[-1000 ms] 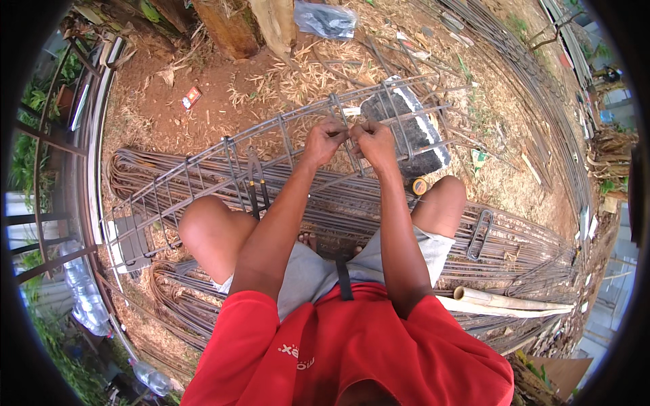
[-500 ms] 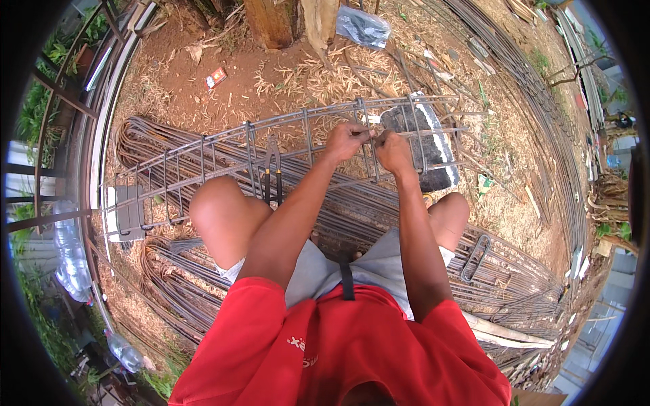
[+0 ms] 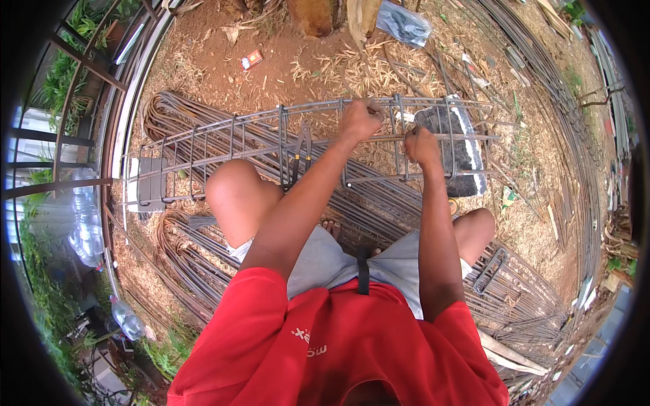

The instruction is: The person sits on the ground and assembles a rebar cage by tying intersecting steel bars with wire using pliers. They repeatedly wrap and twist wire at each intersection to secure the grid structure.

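Observation:
A long rebar cage (image 3: 257, 151) of straight bars and square stirrups lies across in front of my knees. My left hand (image 3: 361, 120) is closed at the cage's far bar, between two stirrups; what its fingers pinch is hidden. To its right, my right hand (image 3: 421, 145) is closed beside a stirrup, just nearer than the middle bar. Whatever it holds is too small to make out. Pliers-like cutters (image 3: 302, 149) with black and yellow handles lean against the cage, left of my left forearm.
The cage's right end is over a black block with a white stripe (image 3: 467, 177), its left end over a grey block (image 3: 150, 183). Bundles of bent rebar (image 3: 177, 247) lie underneath and nearby. Beyond are a tree trunk (image 3: 313, 17) and a plastic bag (image 3: 404, 24).
My hands have moved apart. The left has gone from the stirrup to the far bar; the right has come slightly nearer to me. The whole view has shifted a little.

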